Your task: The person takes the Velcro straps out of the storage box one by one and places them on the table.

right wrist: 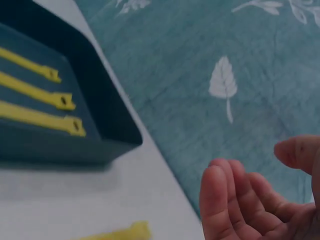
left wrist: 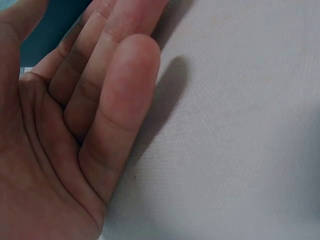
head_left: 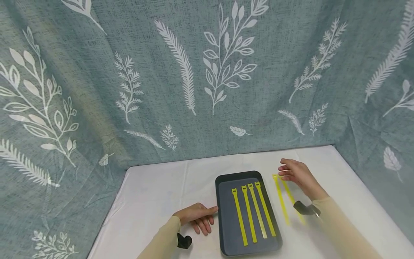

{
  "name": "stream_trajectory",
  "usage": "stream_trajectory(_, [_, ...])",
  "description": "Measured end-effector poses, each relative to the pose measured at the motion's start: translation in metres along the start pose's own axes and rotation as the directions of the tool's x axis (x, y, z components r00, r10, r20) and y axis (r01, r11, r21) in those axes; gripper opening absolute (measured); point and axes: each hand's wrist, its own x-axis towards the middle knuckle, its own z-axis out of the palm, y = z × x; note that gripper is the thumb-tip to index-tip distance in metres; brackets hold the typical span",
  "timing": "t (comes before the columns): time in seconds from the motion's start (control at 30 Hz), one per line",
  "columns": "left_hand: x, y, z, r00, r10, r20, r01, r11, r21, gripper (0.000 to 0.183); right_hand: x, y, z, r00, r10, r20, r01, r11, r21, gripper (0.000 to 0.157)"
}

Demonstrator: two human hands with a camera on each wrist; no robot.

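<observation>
A dark grey rectangular tray point(head_left: 227, 233) lies on the white cloth with several yellow hook-and-loop cable straps point(head_left: 240, 217) inside, side by side, slotted heads toward the far end. To its right, two more yellow straps point(head_left: 281, 201) lie on the cloth. My right hand point(head_left: 299, 176) hovers at the heads of these two, fingers loosely bent; in the right wrist view the thumb stands apart from the fingers point(right wrist: 215, 200) and nothing is between them. At the tray's left wall is my left hand point(head_left: 197, 216), index finger or thumb tip right at the rim, the other fingers relaxed and holding nothing.
White cloth point(head_left: 161, 201) covers the table around the tray. Behind the table and along both sides hangs a blue-green curtain point(head_left: 181, 108) with white leaf prints. A dark wrist camera point(head_left: 184, 241) sits at the left sleeve's cuff, another point(head_left: 304, 208) at the right.
</observation>
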Motion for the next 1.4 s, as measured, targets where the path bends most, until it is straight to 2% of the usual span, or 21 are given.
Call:
stream_trajectory(0.23, [0.0, -0.001, 0.0, 1.0, -0.001, 0.005, 0.001, 1.0, 0.007, 0.064, -0.006, -0.021, 0.017, 0.993, -0.059, 0.103, 0.065, 0.997, -0.048, 0.066])
stream_trajectory(0.57, [0.0, 0.001, 0.001, 1.0, -0.006, 0.001, 0.006, 1.0, 0.01, 0.063, -0.001, -0.029, 0.038, 0.981, -0.049, 0.188, 0.064, 0.995, -0.073, 0.064])
stream_trajectory(0.97, [-0.001, 0.002, 0.001, 1.0, -0.011, 0.0, 0.011, 1.0, 0.012, 0.064, 0.001, -0.021, 0.059, 0.955, -0.025, 0.295, 0.051, 0.995, -0.081, 0.055])
stream_trajectory(1.4, [0.0, 0.003, 0.002, 1.0, -0.007, -0.009, 0.007, 1.0, 0.009, 0.062, 0.005, -0.006, 0.076, 0.934, 0.005, 0.358, 0.034, 0.994, -0.101, 0.053])
